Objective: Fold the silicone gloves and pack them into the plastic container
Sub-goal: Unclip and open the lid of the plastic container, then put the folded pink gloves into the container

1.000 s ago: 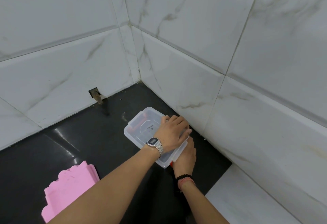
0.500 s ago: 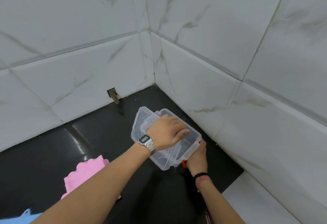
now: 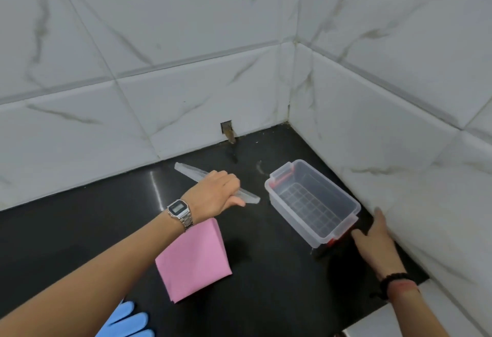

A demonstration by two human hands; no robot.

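Gloves first: I see the pink one (image 3: 193, 258) folded flat on the black counter (image 3: 80, 230), the blue one (image 3: 127, 322) at the bottom edge. My left hand (image 3: 217, 195) grips the lid (image 3: 198, 177), held on edge. My right hand (image 3: 374, 239), fingers straight, touches the lidless container (image 3: 312, 201) near the wall (image 3: 399, 123).

Open container (image 3: 314, 203) hemmed right by wall (image 3: 399, 163).

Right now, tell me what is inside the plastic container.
The plastic container is open and holds no gloves; its grid-patterned floor shows through. The left hand holds the lid aside. The pink glove lies outside it. Nothing hides the interior.
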